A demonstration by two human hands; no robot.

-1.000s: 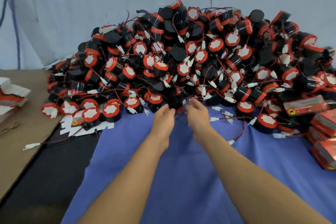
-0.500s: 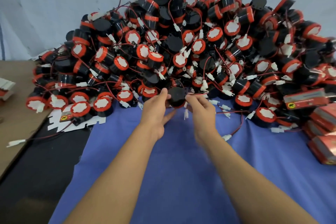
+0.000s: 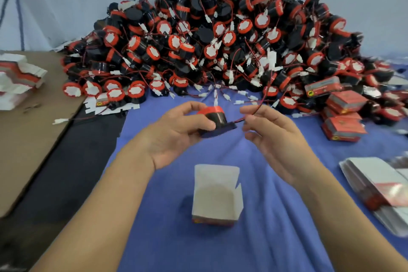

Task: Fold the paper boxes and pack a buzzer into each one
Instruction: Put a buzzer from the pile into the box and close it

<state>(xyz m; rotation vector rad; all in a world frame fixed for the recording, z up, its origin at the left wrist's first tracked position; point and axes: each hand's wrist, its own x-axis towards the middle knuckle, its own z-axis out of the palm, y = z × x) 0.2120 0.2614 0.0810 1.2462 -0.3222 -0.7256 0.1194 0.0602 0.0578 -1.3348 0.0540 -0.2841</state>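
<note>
– Above blue cloth [image 3: 265, 238], just before buzzer pile [image 3: 220, 40]: held how?
– Gripped by left hand [image 3: 176, 130], thumb and fingers curled round buzzer [image 3: 215, 118].
– And right hand [image 3: 276, 139]?
– Pinching red-black wire [image 3: 254, 112] with thumb and forefinger; other fingers loose.
– Free room below?
– Open paper box [image 3: 216, 196] upright between forearms, touching neither, bare cloth all around. Packed boxes [image 3: 344, 126] near right edge.
</note>
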